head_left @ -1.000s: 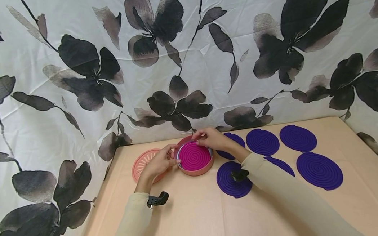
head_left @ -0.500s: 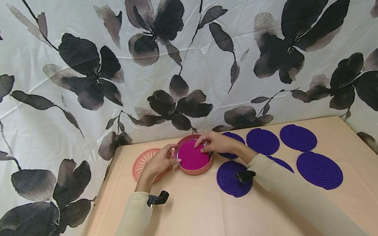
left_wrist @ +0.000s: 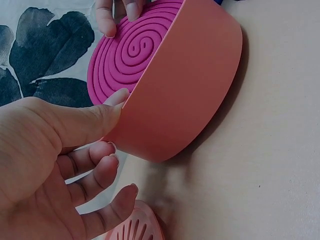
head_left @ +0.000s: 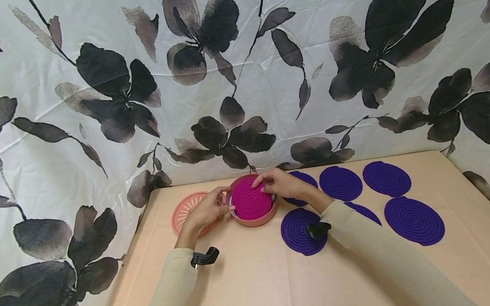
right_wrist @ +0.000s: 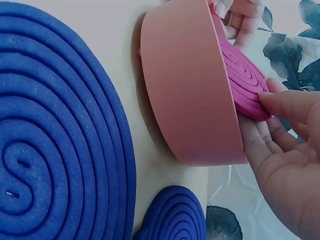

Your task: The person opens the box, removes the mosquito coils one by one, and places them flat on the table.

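A magenta spiral-grooved coaster (head_left: 251, 199) sits raised and tilted at the mouth of a round coral holder (head_left: 255, 222). My right hand (head_left: 281, 183) pinches its right edge; in the right wrist view the thumb lies on the coaster's top (right_wrist: 245, 75), with fingers beneath. My left hand (head_left: 204, 214) grips the left rim of the holder. In the left wrist view the thumb overlaps the holder's rim (left_wrist: 180, 85) and comes close to the coaster's edge, while the other fingers curl loosely outside. Whatever lies under the magenta coaster in the holder is mostly hidden.
Several blue-purple spiral coasters lie flat to the right, including a near one (head_left: 301, 241) and a far-right one (head_left: 415, 222). A coral slotted disc (head_left: 181, 213) rests left of the holder, partly behind my left hand. A floral cloth (head_left: 233, 93) hangs behind the table.
My right hand has moved from the holder's back rim onto the magenta coaster's right edge. The coaster has risen slightly out of the holder. My left hand stays put.
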`<action>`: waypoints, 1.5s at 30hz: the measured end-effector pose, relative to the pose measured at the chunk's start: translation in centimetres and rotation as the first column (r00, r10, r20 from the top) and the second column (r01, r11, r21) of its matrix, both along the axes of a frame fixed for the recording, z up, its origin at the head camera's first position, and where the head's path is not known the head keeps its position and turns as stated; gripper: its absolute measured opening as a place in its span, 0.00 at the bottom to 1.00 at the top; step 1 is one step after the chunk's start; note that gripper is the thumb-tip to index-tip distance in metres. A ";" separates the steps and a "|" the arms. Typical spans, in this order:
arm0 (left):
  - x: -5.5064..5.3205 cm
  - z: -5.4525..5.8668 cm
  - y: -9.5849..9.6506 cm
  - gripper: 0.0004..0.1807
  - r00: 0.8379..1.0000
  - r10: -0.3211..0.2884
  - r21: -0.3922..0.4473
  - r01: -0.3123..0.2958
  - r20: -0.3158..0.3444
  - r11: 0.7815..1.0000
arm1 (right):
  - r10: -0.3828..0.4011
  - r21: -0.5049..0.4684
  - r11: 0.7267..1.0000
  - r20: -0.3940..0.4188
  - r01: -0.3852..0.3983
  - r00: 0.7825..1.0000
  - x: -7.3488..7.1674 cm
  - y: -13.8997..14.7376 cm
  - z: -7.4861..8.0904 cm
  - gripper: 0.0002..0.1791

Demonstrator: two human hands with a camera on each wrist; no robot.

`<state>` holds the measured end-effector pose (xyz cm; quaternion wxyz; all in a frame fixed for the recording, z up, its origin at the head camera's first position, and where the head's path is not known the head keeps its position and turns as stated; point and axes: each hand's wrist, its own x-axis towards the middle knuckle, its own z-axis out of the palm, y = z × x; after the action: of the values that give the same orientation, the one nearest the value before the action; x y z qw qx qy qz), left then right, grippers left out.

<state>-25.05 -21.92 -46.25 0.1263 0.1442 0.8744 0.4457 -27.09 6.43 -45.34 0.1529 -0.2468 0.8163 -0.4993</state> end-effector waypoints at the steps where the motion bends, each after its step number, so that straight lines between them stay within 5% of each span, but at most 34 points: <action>1: 0.0 0.0 0.0 0.34 1.000 -0.001 -0.002 0.001 -0.002 1.000 | 0.000 0.000 1.000 0.002 0.000 1.000 0.0 0.0 0.0 0.16; 9: -0.2 0.1 0.0 0.34 1.000 0.001 -0.020 -0.001 -0.006 1.000 | 0.049 0.026 0.998 0.012 -0.049 0.999 -0.1 -0.5 -0.1 0.19; 31: -0.5 -0.2 0.1 0.34 1.000 -0.011 -0.004 0.011 -0.014 1.000 | -0.052 0.001 0.999 -0.057 0.052 0.997 -0.4 -0.9 -0.7 0.19; 45: -0.3 -0.1 0.2 0.33 0.999 -0.014 -0.016 0.013 -0.031 1.000 | -0.081 -0.022 0.997 -0.075 0.080 0.994 -0.2 0.1 0.2 0.17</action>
<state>-25.32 -21.74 -46.36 0.1168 0.1559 0.8788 0.4356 -27.28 6.57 -45.16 0.0991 -0.2339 0.8261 -0.5030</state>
